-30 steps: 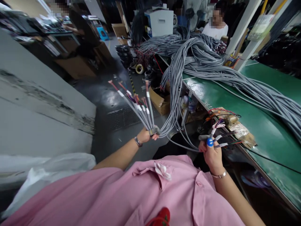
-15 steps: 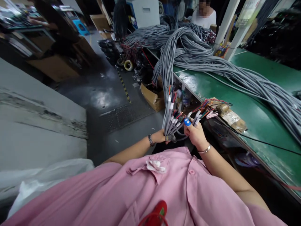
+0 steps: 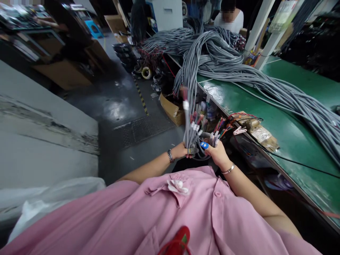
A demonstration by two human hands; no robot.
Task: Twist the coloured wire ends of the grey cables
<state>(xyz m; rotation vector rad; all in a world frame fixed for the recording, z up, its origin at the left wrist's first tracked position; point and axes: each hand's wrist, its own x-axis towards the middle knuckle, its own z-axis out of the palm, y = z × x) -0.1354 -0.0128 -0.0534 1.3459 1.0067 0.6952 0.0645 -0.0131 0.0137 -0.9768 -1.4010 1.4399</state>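
Observation:
My left hand (image 3: 183, 151) is closed round a bunch of grey cables (image 3: 189, 136), whose stripped ends with white bands and coloured wires point upward, slightly blurred. Beside it, my right hand (image 3: 218, 153) grips a smaller group of cable ends (image 3: 214, 137) with red, green and orange wires fanning toward the bench. A blue cover (image 3: 204, 145) sits on the right thumb. The two groups are close together in front of my body, and the fingers under the cables are partly hidden.
A large heap of grey cables (image 3: 220, 60) lies over the green bench (image 3: 300, 141) and hangs off its edge. Near that edge are a pink clip (image 3: 239, 130) and a taped block (image 3: 262, 134). A cardboard box (image 3: 171, 109) stands on the floor. Another person (image 3: 231, 21) sits behind the heap.
My right hand has moved a little left and down with its cable ends, away from the bench edge. The left bunch now stands more upright, its tips blurred by motion.

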